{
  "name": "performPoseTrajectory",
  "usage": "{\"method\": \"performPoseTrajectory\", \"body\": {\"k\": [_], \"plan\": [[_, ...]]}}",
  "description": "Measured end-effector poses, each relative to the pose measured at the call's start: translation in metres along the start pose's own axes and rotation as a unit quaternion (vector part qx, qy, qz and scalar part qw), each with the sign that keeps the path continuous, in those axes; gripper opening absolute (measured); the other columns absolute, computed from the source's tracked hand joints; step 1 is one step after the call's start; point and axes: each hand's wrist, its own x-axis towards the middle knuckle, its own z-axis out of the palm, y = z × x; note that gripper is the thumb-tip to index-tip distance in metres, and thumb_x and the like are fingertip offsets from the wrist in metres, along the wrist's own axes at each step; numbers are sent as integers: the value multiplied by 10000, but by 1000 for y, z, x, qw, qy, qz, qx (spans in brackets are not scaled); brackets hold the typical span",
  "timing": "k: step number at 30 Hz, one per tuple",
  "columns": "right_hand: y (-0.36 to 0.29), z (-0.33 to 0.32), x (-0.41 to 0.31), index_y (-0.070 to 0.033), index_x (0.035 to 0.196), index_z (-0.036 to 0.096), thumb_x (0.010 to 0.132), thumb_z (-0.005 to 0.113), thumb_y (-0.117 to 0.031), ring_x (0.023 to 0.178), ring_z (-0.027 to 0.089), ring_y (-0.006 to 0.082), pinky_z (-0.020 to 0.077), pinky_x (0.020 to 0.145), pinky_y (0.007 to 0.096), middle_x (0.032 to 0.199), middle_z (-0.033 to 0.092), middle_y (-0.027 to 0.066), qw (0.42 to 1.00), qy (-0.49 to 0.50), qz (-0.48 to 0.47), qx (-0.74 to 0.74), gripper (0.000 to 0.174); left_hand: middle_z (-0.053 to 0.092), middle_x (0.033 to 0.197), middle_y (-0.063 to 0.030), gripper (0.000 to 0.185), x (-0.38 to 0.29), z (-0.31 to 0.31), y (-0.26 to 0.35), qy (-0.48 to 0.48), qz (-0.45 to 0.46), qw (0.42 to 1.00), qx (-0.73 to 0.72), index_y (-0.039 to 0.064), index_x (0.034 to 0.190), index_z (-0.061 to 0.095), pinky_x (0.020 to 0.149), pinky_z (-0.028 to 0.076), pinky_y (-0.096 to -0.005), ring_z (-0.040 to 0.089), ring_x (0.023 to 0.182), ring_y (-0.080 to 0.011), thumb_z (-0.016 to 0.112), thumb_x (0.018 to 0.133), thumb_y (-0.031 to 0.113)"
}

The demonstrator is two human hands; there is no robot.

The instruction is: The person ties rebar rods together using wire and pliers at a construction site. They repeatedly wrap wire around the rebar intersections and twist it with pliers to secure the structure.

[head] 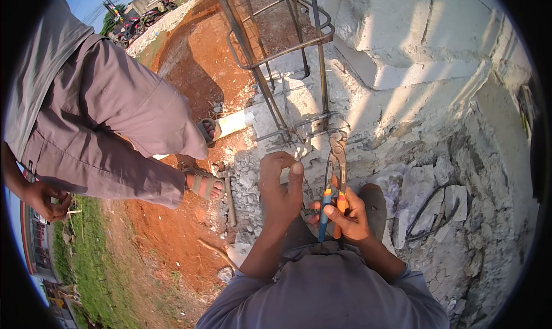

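My right hand (351, 214) holds end-cutting nippers (337, 156), one handle blue and one orange, with the jaws pointing away from me. To its left, my left hand (282, 186) is raised with thumb and forefinger curled towards each other near a thin tie wire (302, 156); whether they pinch the wire I cannot tell. Beyond both hands an upright rebar cage (321, 70) rises from broken concrete, with a rounded rectangular stirrup (293, 52) around its bars. The nippers' jaws are close to the foot of the front right bar.
A co-worker in sandals stands at the left, one foot (205, 186) near a hammer (230, 199) on the rubble. A white pipe (235, 124) lies beside the concrete. Bent dark cable or wire (414, 225) rests on broken slabs at right, below a rough concrete wall (414, 91).
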Motion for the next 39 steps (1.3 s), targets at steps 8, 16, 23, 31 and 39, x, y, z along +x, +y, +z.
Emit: {"method": "performPoseTrajectory", "body": {"k": [8, 16, 23, 31, 39], "plan": [[44, -56, 16, -112, 1515, 281, 917, 546, 20, 1118, 619, 220, 603, 743, 332, 1345, 503, 175, 974, 9, 223, -49, 667, 617, 951, -83, 446, -46, 5, -32, -76, -442, 783, -431, -20, 1371, 474, 574, 454, -243, 574, 664, -128, 558, 990, 195], [62, -2, 46, -199, 1574, 160, 868, 534, -80, 1292, 448, 334, 369, 1067, 398, 1411, 445, 187, 940, -21, 27, -340, 807, 532, 739, 48, 349, -31, -62, -64, -192, -332, 912, -142, 16, 1291, 613, 594, 365, -223, 443, 667, -44, 526, 982, 151], [60, 15, 55, -197, 1572, 163, 872, 521, -98, 1298, 418, 387, 314, 1107, 424, 1381, 434, 219, 924, 2, 7, -383, 793, 568, 808, 28, 365, -34, -75, -84, -237, -329, 902, -150, 38, 1330, 589, 677, 403, -229, 454, 734, -60, 525, 982, 127], [60, 21, 58, -194, 1574, 157, 885, 528, -93, 1133, 512, 398, 416, 956, 453, 1237, 492, 240, 870, 40, -9, -491, 789, 536, 769, 37, 378, -41, -69, -87, -236, -307, 909, -155, 56, 1357, 569, 643, 398, -233, 444, 695, -58, 526, 994, 149], [51, 24, 60, -6, 1430, 335, 911, 548, -77, 956, 591, 511, 482, 808, 517, 1166, 568, 327, 868, 70, -27, -492, 565, 489, 714, 62, 390, -66, -43, -78, -148, -372, 879, -258, 40, 1372, 553, 571, 346, -208, 416, 630, -36, 535, 1002, 160]]}}
